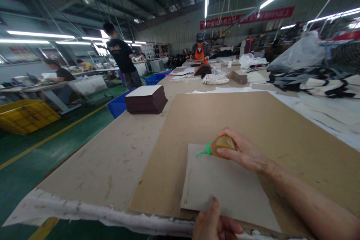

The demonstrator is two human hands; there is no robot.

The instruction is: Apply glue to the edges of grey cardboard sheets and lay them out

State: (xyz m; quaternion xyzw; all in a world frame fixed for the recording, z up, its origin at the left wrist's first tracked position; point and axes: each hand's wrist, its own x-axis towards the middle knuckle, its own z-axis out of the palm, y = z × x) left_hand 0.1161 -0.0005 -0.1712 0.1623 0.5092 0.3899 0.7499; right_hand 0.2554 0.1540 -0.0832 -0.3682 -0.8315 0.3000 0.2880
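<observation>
My right hand [239, 150] is wrapped around an amber squeeze glue bottle [223, 145], tipped on its side. Its thin green nozzle points left, just over the far left corner of a pale grey board [222, 180]. A faint yellowish streak runs along the board's left edge. At the near edge, my left hand [210, 223] pinches the board, thumb on top and fingers curled beneath. The board lies on a large brown sheet [219, 112] that covers part of the worktable [112, 165].
A stack of dark-edged boards [146, 99] stands at the table's left side, by a blue bin [117, 104]. Plastic bags [298, 52] and black-and-white fabric pieces [317, 80] lie at right. A co-worker in an orange apron [199, 53] is at the far end; another person [120, 54] stands left.
</observation>
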